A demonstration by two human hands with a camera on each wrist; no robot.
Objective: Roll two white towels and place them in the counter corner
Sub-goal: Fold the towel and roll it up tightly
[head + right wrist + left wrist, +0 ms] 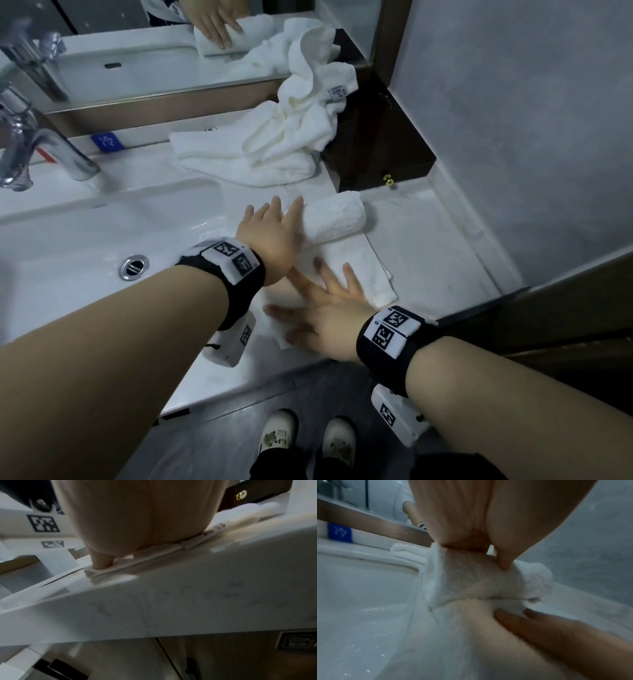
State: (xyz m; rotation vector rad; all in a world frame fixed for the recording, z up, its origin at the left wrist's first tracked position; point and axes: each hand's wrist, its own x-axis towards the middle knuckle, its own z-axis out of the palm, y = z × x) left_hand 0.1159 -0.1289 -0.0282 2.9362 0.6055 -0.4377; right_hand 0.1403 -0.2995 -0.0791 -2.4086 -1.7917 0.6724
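Observation:
A white towel lies half rolled on the marble counter right of the sink. My left hand rests with straight fingers on the roll's left part; the left wrist view shows the thumb pressing the roll. My right hand lies flat with spread fingers on the towel's unrolled flat part, near the counter's front edge. In the right wrist view the palm presses the flat towel edge. A second white towel sits crumpled at the back by the mirror.
A dark wooden box with a brass knob fills the back right corner. The sink basin with its drain and the chrome faucet lie to the left. A grey wall bounds the counter on the right.

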